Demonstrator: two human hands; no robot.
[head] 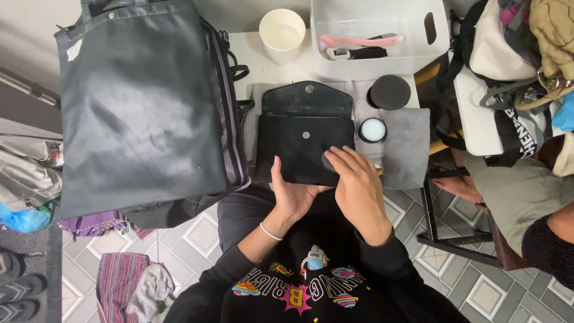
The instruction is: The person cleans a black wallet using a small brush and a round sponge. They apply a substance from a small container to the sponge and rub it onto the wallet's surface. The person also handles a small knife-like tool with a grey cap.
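Note:
A small black leather purse point(302, 140) lies open on a grey cloth point(409, 143), its flap folded back and two snap studs showing. My left hand point(291, 194) holds the purse's near edge from below, thumb up on its front. My right hand point(357, 185) presses a small dark round pad point(328, 161) against the purse's lower right part. An open round tin of pale cream point(372, 130) stands just right of the purse, with its black lid point(390, 92) behind it.
A large grey bag point(143, 101) stands on the left. A white cup point(282, 33) and a white bin point(382, 57) holding a pink brush point(359, 41) sit at the back. Another person's arm point(508, 191) is at the right, by more bags.

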